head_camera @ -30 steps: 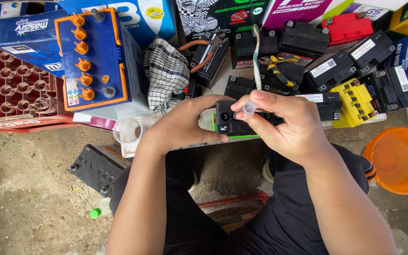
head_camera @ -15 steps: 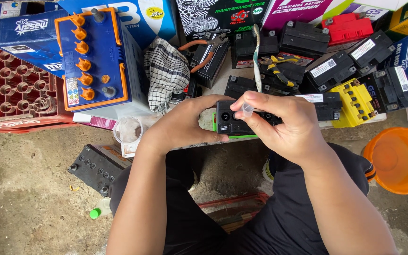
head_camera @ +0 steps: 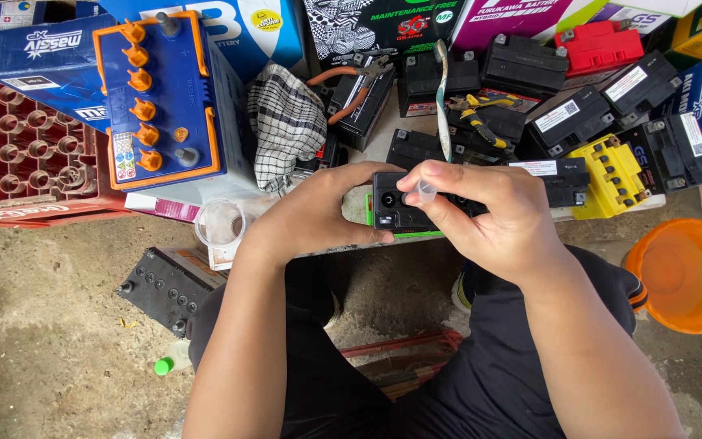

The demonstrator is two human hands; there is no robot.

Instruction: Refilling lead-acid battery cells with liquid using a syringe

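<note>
A: Honestly, what was hard to see?

B: The right hand (head_camera: 497, 219) covered most of the small black battery (head_camera: 400, 213), so only its left end showed, with 2 round fill holes. A small clear plastic piece (head_camera: 426, 191) sat pinched between thumb and fingertips; it was possibly a cap or a nozzle, too small to tell.

A: And the left hand (head_camera: 318, 215)?

B: It was closed around the battery's left side, thumb along the near edge, fingers over the top. The battery was held at the edge of the low shelf (head_camera: 383, 138), with a green strip under it.

A: The place?

B: There was a rough concrete floor (head_camera: 42, 325), with a flat black battery (head_camera: 164, 284) lying on it, an orange bucket (head_camera: 688, 276) on the right, partly cut off, and a red crate (head_camera: 18, 154) on the left. On the shelf were a big blue battery (head_camera: 164, 97) with 6 orange caps, a checked cloth (head_camera: 286, 122), pliers (head_camera: 351, 77) and many black batteries, 1 yellow (head_camera: 611, 175).
</note>
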